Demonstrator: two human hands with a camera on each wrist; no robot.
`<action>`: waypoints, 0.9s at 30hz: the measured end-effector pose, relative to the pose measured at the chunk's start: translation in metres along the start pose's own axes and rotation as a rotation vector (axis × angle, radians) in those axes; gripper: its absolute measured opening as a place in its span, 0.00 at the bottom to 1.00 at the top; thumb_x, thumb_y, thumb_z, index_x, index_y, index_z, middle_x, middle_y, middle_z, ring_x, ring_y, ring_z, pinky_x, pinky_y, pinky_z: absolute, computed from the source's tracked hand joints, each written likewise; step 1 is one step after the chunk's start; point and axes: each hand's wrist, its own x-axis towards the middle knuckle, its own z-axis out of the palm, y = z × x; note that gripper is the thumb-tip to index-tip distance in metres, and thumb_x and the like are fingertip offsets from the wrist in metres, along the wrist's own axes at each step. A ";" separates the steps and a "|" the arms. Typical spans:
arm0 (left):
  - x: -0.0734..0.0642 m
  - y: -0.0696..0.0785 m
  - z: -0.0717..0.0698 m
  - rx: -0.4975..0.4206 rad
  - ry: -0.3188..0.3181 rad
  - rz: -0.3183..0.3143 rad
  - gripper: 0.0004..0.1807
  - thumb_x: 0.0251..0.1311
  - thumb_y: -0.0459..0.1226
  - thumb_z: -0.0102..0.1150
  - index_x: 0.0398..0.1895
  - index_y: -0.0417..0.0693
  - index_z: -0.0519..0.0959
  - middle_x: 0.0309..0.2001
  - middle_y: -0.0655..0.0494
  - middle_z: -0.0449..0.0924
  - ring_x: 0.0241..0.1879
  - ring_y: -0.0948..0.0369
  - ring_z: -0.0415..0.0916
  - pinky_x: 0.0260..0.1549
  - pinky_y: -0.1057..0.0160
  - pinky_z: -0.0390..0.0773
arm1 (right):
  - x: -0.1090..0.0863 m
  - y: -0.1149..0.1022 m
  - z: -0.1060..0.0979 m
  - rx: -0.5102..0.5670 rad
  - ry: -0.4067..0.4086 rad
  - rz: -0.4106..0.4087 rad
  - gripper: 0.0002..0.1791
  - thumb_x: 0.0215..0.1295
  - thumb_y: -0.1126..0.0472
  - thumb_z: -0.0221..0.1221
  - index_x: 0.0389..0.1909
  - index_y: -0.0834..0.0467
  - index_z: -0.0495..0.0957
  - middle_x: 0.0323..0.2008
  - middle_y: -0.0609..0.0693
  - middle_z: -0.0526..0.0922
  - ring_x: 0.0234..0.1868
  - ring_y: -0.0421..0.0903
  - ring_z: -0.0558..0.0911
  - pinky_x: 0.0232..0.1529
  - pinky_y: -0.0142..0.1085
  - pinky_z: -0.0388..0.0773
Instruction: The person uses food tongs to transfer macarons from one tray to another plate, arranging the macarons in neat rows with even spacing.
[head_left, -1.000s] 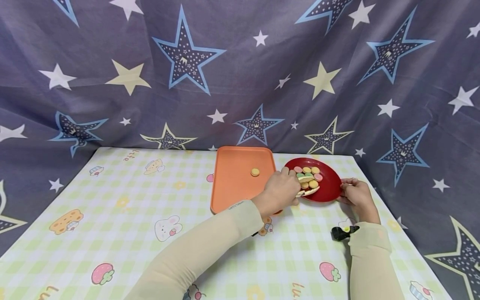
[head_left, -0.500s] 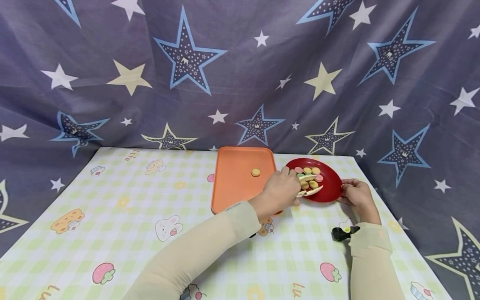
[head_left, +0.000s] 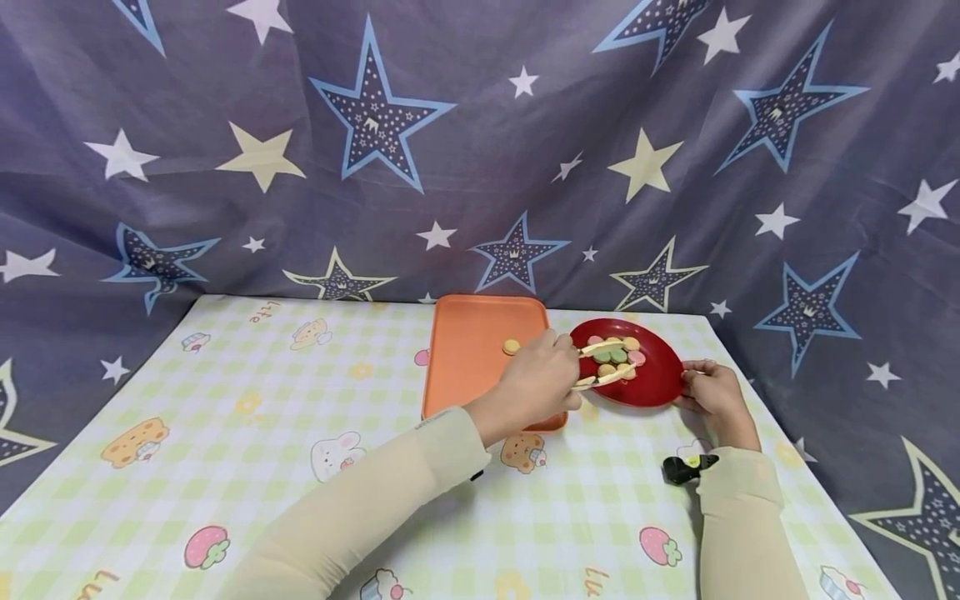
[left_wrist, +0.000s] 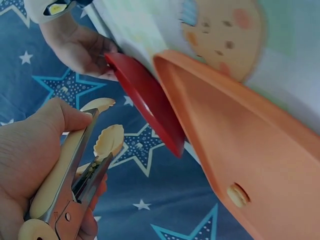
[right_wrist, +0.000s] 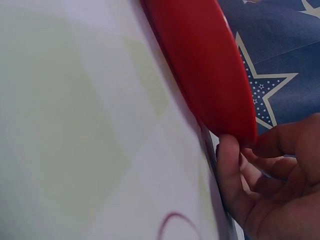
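My left hand (head_left: 538, 377) grips a pair of cream-coloured tongs with metal arms. In the left wrist view the scalloped tong tips (left_wrist: 109, 141) stand apart with nothing between them. In the head view they reach over a red plate (head_left: 658, 367), above several small macarons (head_left: 609, 356) in yellow, green and pink. My right hand (head_left: 716, 393) pinches the plate's right rim, thumb and fingers on either side of it, as the right wrist view also shows. An orange tray (head_left: 468, 342) lies left of the plate, with one yellow macaron (head_left: 512, 347) on it, partly beside my left hand.
A checked tablecloth (head_left: 285, 400) with cartoon prints covers the table. Behind and to the right hangs a dark star-patterned curtain (head_left: 465, 150), close to the table's edges. A black wrist device (head_left: 680, 469) sits at the right cuff.
My left hand has drawn back to the left and slightly toward me, taking the tongs partly off the macarons. My right hand keeps its grip on the plate.
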 end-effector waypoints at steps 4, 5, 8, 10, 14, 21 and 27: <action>-0.012 -0.010 0.005 -0.002 0.049 0.003 0.13 0.56 0.51 0.62 0.29 0.51 0.81 0.35 0.55 0.76 0.34 0.58 0.67 0.32 0.64 0.72 | 0.002 0.001 0.001 -0.007 0.011 0.005 0.21 0.78 0.67 0.42 0.66 0.71 0.66 0.33 0.49 0.80 0.28 0.39 0.82 0.32 0.34 0.85; -0.015 -0.013 0.006 -0.006 0.056 0.001 0.13 0.57 0.50 0.61 0.28 0.51 0.80 0.35 0.55 0.76 0.34 0.58 0.67 0.31 0.64 0.72 | 0.003 0.002 0.001 -0.010 0.015 0.006 0.21 0.78 0.67 0.42 0.66 0.71 0.66 0.33 0.50 0.80 0.28 0.39 0.82 0.33 0.34 0.85; -0.022 -0.021 0.011 -0.023 0.066 -0.007 0.16 0.59 0.53 0.62 0.29 0.49 0.80 0.35 0.54 0.75 0.34 0.58 0.66 0.32 0.64 0.71 | 0.003 0.001 0.001 -0.011 0.018 0.009 0.21 0.78 0.67 0.42 0.66 0.71 0.66 0.34 0.50 0.80 0.28 0.40 0.82 0.33 0.34 0.85; -0.026 -0.027 0.014 -0.042 0.059 -0.021 0.19 0.60 0.54 0.63 0.32 0.48 0.81 0.36 0.54 0.75 0.34 0.58 0.65 0.31 0.65 0.71 | 0.004 0.001 0.000 -0.007 0.016 0.011 0.21 0.78 0.67 0.42 0.67 0.71 0.66 0.34 0.51 0.80 0.28 0.40 0.83 0.33 0.35 0.85; -0.035 -0.038 0.017 -0.080 0.043 -0.052 0.23 0.60 0.55 0.64 0.39 0.43 0.82 0.39 0.52 0.78 0.35 0.58 0.65 0.34 0.65 0.71 | 0.004 0.001 0.000 -0.005 0.011 0.013 0.21 0.79 0.66 0.42 0.67 0.71 0.66 0.35 0.51 0.80 0.28 0.40 0.83 0.33 0.34 0.85; -0.049 -0.059 0.022 -0.119 0.010 -0.106 0.20 0.60 0.53 0.65 0.34 0.44 0.82 0.42 0.51 0.80 0.38 0.56 0.68 0.41 0.61 0.73 | 0.002 -0.001 -0.001 -0.011 0.007 -0.001 0.21 0.79 0.66 0.42 0.66 0.71 0.66 0.35 0.51 0.80 0.28 0.39 0.83 0.33 0.34 0.85; -0.067 -0.077 0.028 -0.138 0.015 -0.157 0.17 0.60 0.51 0.66 0.30 0.47 0.78 0.40 0.50 0.79 0.37 0.55 0.68 0.38 0.60 0.75 | 0.000 -0.001 -0.002 -0.001 -0.007 0.000 0.21 0.79 0.66 0.42 0.66 0.71 0.65 0.34 0.49 0.80 0.28 0.39 0.83 0.33 0.33 0.84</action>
